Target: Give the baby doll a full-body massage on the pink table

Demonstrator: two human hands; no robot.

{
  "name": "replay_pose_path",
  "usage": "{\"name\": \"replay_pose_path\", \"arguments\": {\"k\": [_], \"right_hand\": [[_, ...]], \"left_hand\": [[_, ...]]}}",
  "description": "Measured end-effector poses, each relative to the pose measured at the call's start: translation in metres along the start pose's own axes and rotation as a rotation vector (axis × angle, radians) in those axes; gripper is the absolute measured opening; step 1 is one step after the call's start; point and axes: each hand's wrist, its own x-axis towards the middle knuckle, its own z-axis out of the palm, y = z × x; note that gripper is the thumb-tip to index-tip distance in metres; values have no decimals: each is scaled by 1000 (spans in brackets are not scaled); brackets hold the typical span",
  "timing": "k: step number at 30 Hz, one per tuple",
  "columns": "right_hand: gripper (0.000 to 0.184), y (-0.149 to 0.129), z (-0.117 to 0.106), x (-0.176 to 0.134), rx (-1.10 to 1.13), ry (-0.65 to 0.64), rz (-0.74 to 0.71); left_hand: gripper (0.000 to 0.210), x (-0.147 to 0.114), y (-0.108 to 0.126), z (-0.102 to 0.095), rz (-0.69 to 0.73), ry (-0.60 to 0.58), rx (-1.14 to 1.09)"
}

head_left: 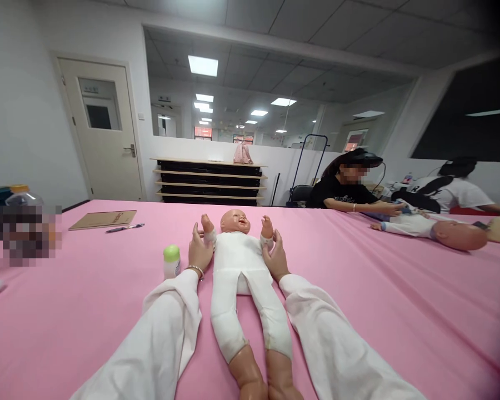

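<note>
Doll (238,255) on its back with both arms held, a bottle (171,262) close by

Fingers of the left hand (200,250) curl round one arm near its cuff (210,235); those of the right hand (276,255) wrap the other arm likewise. How firm either grip is, I cannot tell. The doll lies on the pink tablecloth (120,311) between the two sets of fingers, its head (234,222) just beyond them and its legs reaching back between the sleeves (162,322).

Trouble seems likeliest on the left: the green-capped bottle stands just outside the left fingers, near the wrist, and an outward swing of that hand could tip it. The bracelet (195,270) might snag if it met cloth. Pulling harder on one side could twist the body or let an arm slip through the fingers. The pen (125,228), farther left and well apart from the fingers, looks safe.
</note>
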Motion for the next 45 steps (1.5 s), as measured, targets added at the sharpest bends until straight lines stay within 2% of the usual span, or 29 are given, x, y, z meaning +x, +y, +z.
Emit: {"name": "replay_pose_path", "arguments": {"k": [3, 7, 10, 13, 15, 19, 23, 26, 31, 37, 42, 45], "right_hand": [[70, 1, -18, -12, 24, -94, -13], [55, 4, -41, -22, 33, -217, -81], [46, 6, -53, -26, 66, -313, -150], [46, 7, -59, -27, 97, -370, -181], [48, 6, -58, -26, 90, -378, -164], [47, -1, -48, -15, 28, -280, -94], [53, -8, -26, 3, 24, -142, 40], [55, -7, -5, 17, 51, -62, 146], [56, 6, 24, 32, 68, 26, 243], [47, 31, 37, 38, 92, 11, 226], [43, 52, 44, 38, 161, -42, 292], [44, 59, 46, 36, 147, -71, 365]], "left_hand": [[74, -11, -2, -10, 101, -40, 15], [51, -21, -8, -25, 263, -227, 10], [52, -24, -11, -37, 372, -359, -27], [55, -26, -13, -40, 384, -416, -45], [55, -25, -11, -36, 309, -391, -90], [50, -21, -3, -21, 4, -235, -181], [38, -11, 7, -7, -185, -76, -28], [31, -1, 8, 4, -187, -50, 102], [26, 17, -1, 20, -26, -18, 194], [38, 31, -10, 29, 95, -137, 237], [47, 39, -15, 33, -124, -389, 367], [49, 41, -17, 33, -170, -442, 400]]}}
